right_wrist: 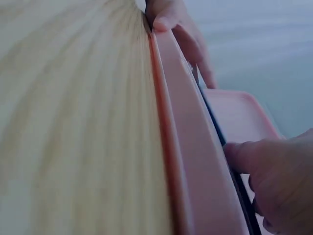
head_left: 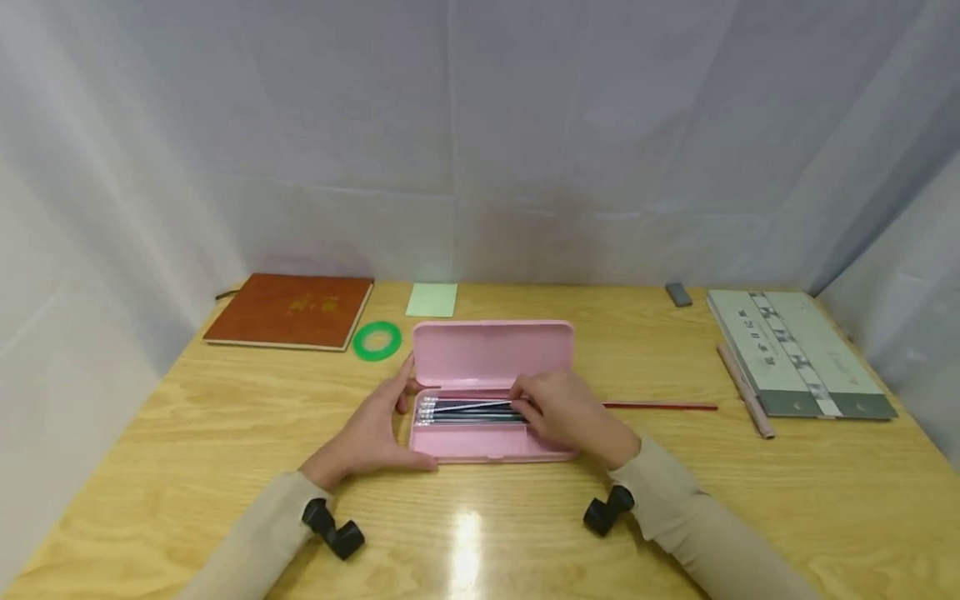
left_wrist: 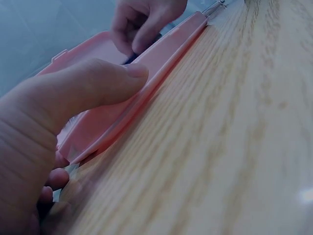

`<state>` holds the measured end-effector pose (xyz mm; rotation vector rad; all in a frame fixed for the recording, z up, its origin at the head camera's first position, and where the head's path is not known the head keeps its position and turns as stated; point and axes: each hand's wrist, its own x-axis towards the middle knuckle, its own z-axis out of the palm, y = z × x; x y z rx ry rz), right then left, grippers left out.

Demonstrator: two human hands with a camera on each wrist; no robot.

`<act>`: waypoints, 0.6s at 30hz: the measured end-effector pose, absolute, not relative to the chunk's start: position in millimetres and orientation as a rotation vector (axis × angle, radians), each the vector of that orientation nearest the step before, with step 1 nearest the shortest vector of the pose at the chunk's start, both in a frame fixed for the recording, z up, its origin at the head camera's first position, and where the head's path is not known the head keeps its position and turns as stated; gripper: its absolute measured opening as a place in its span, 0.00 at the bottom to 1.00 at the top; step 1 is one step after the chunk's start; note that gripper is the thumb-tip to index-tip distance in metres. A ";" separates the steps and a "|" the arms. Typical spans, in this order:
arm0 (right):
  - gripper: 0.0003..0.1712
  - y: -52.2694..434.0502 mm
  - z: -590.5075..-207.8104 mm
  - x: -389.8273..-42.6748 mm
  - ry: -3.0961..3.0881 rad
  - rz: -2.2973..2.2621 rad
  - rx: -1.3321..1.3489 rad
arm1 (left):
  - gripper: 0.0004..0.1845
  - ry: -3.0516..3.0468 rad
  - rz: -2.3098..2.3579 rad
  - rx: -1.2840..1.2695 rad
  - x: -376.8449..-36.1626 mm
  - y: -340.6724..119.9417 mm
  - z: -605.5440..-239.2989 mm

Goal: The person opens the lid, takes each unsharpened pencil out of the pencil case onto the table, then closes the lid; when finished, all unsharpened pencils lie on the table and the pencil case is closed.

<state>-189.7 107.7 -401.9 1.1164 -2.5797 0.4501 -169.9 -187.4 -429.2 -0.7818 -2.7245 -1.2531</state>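
Note:
A pink pencil case (head_left: 465, 443) stands with its lid (head_left: 491, 354) raised at the back. Inside its rear compartment lie several dark pencils (head_left: 472, 414), their metal-capped ends at the left. My left hand (head_left: 371, 429) holds the left end of the case, thumb along the front edge and fingers at the back corner. Over the right half of the case, my right hand (head_left: 566, 412) pinches a dark pencil (right_wrist: 212, 116) between thumb and fingers; its far part is hidden by the hand.
A red pencil (head_left: 660, 406) lies right of the case, near a rolled beige item (head_left: 746, 392) and a pale green book (head_left: 810, 350). Behind are a grey eraser (head_left: 678, 294), light green notes (head_left: 432, 300), green tape (head_left: 360, 342) and a brown notebook (head_left: 288, 312).

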 end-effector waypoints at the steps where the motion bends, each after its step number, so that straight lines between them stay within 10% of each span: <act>1: 0.03 112.2 -400.5 -188.2 -2.580 0.471 1.081 | 0.76 -2.726 -1.254 -0.776 -169.6 -186.9 -429.0; 18: 0.09 281.0 -419.3 -140.3 -2.572 0.544 0.573 | 0.76 -2.731 -1.254 -0.787 -169.1 -186.9 -428.5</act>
